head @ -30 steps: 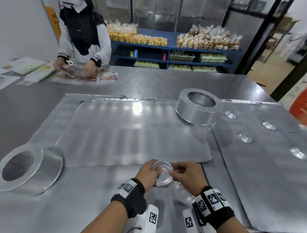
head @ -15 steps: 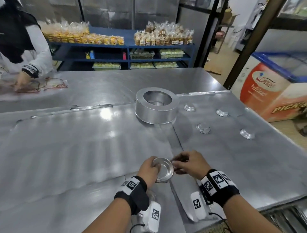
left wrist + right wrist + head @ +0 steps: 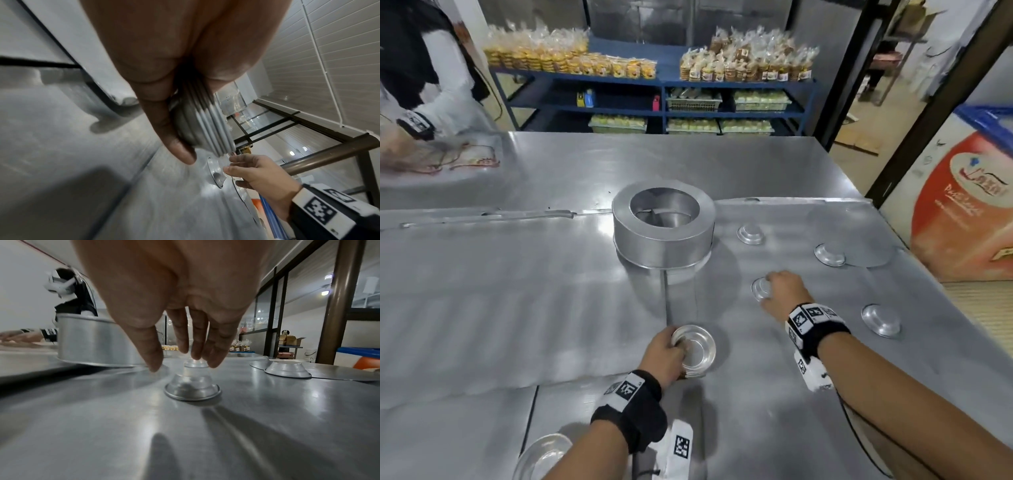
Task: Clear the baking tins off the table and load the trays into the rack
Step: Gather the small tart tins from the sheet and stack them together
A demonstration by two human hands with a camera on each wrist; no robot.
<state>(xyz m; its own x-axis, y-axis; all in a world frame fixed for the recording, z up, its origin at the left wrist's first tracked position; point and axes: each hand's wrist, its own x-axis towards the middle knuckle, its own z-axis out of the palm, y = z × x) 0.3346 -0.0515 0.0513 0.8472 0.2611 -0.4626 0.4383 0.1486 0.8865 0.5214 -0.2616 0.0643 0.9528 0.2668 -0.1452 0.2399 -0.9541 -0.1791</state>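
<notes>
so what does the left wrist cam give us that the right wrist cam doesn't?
Left wrist only: the left hand gripping a stack of nested tins, rims edge-on. Right wrist only: the large ring tin, and the right hand's fingers spread just above the upside-down small tin. Both: the right hand, that small tin, the steel table.

Bagged pastries crowd a blue shelf unit behind the worktop; an orange chest freezer stands at the right.
</notes>
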